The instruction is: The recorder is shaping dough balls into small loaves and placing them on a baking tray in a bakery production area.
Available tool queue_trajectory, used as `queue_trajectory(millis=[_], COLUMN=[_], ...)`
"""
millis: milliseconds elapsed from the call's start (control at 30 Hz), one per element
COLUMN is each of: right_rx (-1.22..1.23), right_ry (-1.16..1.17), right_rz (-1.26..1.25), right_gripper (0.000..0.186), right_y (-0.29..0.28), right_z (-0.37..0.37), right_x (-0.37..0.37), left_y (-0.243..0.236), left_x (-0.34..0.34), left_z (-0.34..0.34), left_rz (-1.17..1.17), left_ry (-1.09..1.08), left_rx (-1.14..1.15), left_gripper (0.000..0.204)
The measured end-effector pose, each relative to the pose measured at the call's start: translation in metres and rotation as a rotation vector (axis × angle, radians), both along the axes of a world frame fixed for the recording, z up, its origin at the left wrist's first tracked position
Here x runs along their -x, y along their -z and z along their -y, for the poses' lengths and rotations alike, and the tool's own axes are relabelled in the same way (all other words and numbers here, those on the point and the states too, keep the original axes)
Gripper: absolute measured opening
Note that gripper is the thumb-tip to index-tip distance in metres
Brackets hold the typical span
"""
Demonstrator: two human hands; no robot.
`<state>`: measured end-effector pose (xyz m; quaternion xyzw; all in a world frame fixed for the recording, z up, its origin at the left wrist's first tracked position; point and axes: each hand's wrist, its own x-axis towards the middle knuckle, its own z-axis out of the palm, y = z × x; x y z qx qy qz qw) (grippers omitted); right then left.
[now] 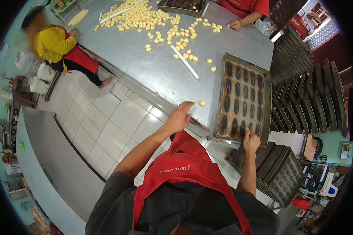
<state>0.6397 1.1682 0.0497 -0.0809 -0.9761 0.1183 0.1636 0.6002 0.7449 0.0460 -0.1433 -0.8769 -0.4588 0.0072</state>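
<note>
a worker in a red apron stands at the corner of a large stainless-steel desk, the right hand clenched on the near rim of a dark, blackened metal baking tray with rows of oval moulds, which lies at the desk's right edge with its near end at or just past the lip. the left hand is released, fingers spread above the desk edge, gripping nothing, just beside a single pale yellow dough ball that sits alone near the tray's left side. farther up the desk a scatter of pale yellow dough balls spreads around a long white plastic rod, and two other people work at the far sides, one in a yellow top, one in a red shirt. the risk, judged from this stance, lies in the one-handed hold: with only the right hand on one end, the heavy tray could tip or slide off the desk corner and drop onto the stack of dark mould trays on the floor beside the worker. the lone dough ball sits so near the edge that a careless sweep of the open left hand could knock it onto the tiled floor.
</note>
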Motion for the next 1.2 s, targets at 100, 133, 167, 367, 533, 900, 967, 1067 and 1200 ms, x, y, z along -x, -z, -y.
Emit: queue_trajectory(millis=[100,133,167,367,533,900,967,1067,1200], right_rx=[0.16,0.254,0.347,0.473,0.238,0.475,0.517,0.608,0.53], right_ry=[0.032,-0.052,-0.143,-0.461,-0.511,0.088,0.25,0.372,0.35], right_rz=[0.007,-0.068,-0.145,0.017,0.068,0.23,0.265,0.158,0.096], right_gripper=[0.034,0.027,0.019,0.021,0.034,0.035,0.034,0.033,0.033], right_y=[-0.033,-0.043,-0.049,-0.029,-0.003,0.003,0.001,-0.001,0.001], right_z=[0.048,0.074,0.101,0.246,0.338,0.383,0.386,0.385,0.368], right_x=[0.03,0.05,0.073,0.212,0.286,0.183,0.164,0.15,0.145], left_y=[0.012,0.017,0.02,-0.012,-0.003,-0.001,0.006,0.019,-0.011], left_x=[0.052,0.068,0.081,0.116,0.188,0.352,0.354,0.354,0.322], left_z=[-0.019,-0.018,-0.016,0.031,0.163,0.174,0.129,0.109,0.13], left_rz=[-0.235,-0.234,-0.178,0.064,0.257,-0.047,-0.076,-0.122,0.179], left_ry=[0.165,0.173,0.271,0.241,-0.179,0.263,0.268,0.29,0.342], left_rx=[0.199,0.202,0.243,-0.06,-0.137,0.004,0.132,0.177,-0.063], left_gripper=[0.053,0.053,0.046,0.022,0.025,0.03,0.025,0.02,0.026])
